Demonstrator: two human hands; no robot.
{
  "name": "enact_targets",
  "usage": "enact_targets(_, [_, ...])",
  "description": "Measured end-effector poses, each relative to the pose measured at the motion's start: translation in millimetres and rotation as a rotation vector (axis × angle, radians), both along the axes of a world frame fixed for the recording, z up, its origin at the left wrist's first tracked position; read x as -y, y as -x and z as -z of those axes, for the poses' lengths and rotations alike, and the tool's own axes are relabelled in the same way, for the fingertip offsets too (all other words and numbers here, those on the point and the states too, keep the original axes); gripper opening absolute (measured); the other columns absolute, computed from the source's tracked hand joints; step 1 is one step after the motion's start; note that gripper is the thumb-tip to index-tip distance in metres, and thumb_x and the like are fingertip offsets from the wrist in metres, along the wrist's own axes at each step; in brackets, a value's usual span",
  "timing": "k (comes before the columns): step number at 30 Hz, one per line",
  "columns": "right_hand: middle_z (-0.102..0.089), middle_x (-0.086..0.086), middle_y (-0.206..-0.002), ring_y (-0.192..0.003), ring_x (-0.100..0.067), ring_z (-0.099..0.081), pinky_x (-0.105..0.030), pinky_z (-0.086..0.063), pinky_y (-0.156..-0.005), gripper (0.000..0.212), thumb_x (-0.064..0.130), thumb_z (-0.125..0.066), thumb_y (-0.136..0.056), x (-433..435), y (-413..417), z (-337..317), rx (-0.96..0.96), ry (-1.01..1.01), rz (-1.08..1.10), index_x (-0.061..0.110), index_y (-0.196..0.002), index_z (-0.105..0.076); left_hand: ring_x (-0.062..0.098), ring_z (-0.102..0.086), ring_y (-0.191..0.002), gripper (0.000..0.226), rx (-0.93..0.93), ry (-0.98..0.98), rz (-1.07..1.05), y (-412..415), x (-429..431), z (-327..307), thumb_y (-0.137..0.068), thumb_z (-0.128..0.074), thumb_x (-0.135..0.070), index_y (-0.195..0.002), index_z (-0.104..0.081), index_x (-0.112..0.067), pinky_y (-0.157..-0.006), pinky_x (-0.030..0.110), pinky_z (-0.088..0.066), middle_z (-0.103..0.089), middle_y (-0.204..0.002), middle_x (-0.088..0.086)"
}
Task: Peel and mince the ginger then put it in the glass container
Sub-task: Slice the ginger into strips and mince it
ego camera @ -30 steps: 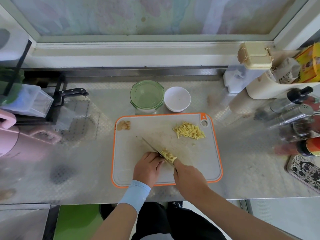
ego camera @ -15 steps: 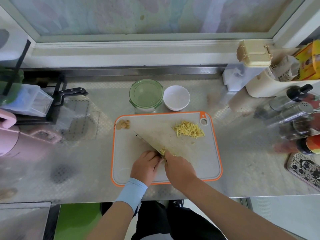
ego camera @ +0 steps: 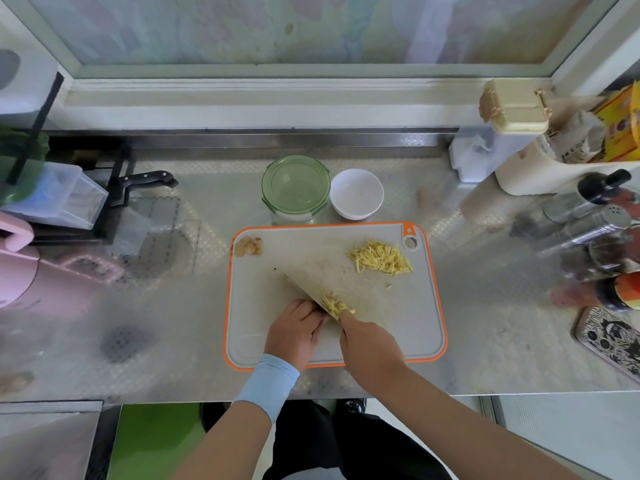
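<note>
A grey cutting board [ego camera: 263,296] with an orange rim lies on the steel counter. My right hand [ego camera: 370,344] grips a knife [ego camera: 304,289] whose blade runs up-left across the board. Freshly cut yellow ginger [ego camera: 334,304] lies against the blade. My left hand [ego camera: 294,332], fingers curled, holds down the ginger piece beside the blade; the piece itself is hidden under the fingers. A pile of ginger strips [ego camera: 379,256] lies at the board's far right, and ginger peel scraps [ego camera: 247,245] at its far left corner. The green-lidded glass container [ego camera: 295,186] stands just behind the board.
A white bowl [ego camera: 356,192] sits right of the container. Spice shakers and bottles [ego camera: 595,230] crowd the right side, with a phone [ego camera: 613,341] near the counter's edge. A black-handled knife [ego camera: 149,178] and a rack stand at the left, beside a pink appliance [ego camera: 20,271].
The knife has rocked through cutting strokes beside my left hand, and more cut ginger now lies against the blade. Both hands stay at the board's near middle.
</note>
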State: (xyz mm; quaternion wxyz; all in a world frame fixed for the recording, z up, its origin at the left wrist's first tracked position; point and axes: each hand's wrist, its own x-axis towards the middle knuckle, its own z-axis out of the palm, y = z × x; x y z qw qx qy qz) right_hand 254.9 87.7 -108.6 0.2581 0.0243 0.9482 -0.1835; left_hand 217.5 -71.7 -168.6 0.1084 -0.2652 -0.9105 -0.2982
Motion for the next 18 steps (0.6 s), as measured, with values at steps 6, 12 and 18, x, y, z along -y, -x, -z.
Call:
enact_targets(6, [-0.049, -0.004, -0.081, -0.071, -0.028, -0.046, -0.032, -0.034, -0.057, 0.034, 0.011, -0.038, -0.099, 11, 21, 0, -0.015, 0.038, 0.000, 0.015, -0.133, -0.038, 0.016, -0.059, -0.090, 0.009, 0.015, 0.002, -0.016, 1, 0, 2, -0.084, -0.073, -0.007, -0.087, -0.073, -0.015, -0.067, 0.024, -0.051, -0.067, -0.090, -0.005])
enact_targets(12, [-0.046, -0.001, -0.066, -0.058, -0.024, -0.045, -0.032, -0.026, -0.044, 0.018, 0.015, -0.037, -0.100, -7, 0, -6, -0.020, 0.025, 0.005, 0.019, -0.117, -0.038, 0.017, -0.059, -0.088, 0.018, -0.037, -0.010, -0.016, 1, -1, 0, -0.094, -0.059, -0.016, -0.082, -0.073, -0.014, -0.069, 0.022, -0.050, -0.068, -0.088, -0.002])
enact_targets(18, [-0.044, 0.000, -0.061, -0.051, -0.020, -0.041, -0.033, -0.029, -0.045, 0.012, 0.017, -0.037, -0.101, -21, -18, -11, 0.005, 0.009, -0.006, 0.024, -0.096, -0.029, 0.017, -0.060, -0.088, 0.015, -0.016, -0.029, -0.017, 1, 1, 3, -0.091, -0.062, -0.015, -0.082, -0.074, -0.015, -0.068, 0.022, -0.049, -0.068, -0.089, -0.003])
